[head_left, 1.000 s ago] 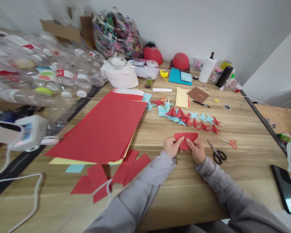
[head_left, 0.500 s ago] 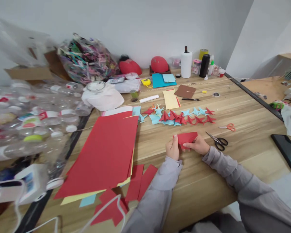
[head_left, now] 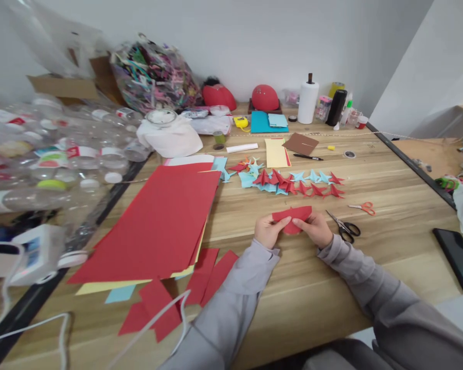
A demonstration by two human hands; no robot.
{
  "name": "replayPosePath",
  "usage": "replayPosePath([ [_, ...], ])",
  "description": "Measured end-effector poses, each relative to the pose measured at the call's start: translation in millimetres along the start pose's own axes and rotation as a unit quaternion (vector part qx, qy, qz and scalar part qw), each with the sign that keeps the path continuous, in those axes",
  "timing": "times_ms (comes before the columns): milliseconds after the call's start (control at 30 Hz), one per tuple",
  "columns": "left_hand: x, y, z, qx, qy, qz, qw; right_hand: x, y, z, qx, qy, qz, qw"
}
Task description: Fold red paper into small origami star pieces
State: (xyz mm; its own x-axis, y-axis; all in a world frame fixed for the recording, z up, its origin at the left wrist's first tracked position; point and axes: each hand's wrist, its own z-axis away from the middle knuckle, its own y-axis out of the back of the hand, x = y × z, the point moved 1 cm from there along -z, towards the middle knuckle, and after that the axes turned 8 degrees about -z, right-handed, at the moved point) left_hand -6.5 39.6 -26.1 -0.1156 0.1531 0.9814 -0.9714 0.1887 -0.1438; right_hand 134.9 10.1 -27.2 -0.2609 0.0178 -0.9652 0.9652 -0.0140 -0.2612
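A piece of folded red paper (head_left: pixel 292 213) is held just above the table between both hands. My left hand (head_left: pixel 269 229) pinches its left side, and my right hand (head_left: pixel 317 227) grips its right side. The two thumbs meet near its middle, while the other fingers are mostly hidden behind it. Beyond the hands lie rows of folded red paper cranes (head_left: pixel 280 180) and light blue paper cranes (head_left: pixel 313 176). Black-handled scissors (head_left: pixel 345 227) rest just right of my right hand, with small orange scissors (head_left: pixel 364 207) farther off.
Large red sheets (head_left: pixel 154 226) are stacked on the left, with cut red strips (head_left: pixel 202 275) near my left sleeve. Plastic bottles (head_left: pixel 81 154) crowd the far left. A phone (head_left: pixel 457 261) lies at the right edge. A white cable (head_left: pixel 150 324) crosses the front left.
My left hand has shifted its hold, and its thumb now lies against the right thumb at the paper's middle. The red paper has turned more level. The camera view has shifted slightly.
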Motion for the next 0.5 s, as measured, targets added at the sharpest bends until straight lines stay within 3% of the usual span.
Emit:
replayPosePath([
  [333, -7.8, 1.8, -4.2, 0.005, 0.02, 0.034, 0.999, -5.1, -1.4, -1.2, 0.033, 0.002, -0.006, 0.999],
  [500, 1.9, -3.5, 2.1, -0.059, -0.017, 0.005, 0.998, -5.8, -1.8, -0.7, 0.048, 0.018, -0.012, 0.999],
])
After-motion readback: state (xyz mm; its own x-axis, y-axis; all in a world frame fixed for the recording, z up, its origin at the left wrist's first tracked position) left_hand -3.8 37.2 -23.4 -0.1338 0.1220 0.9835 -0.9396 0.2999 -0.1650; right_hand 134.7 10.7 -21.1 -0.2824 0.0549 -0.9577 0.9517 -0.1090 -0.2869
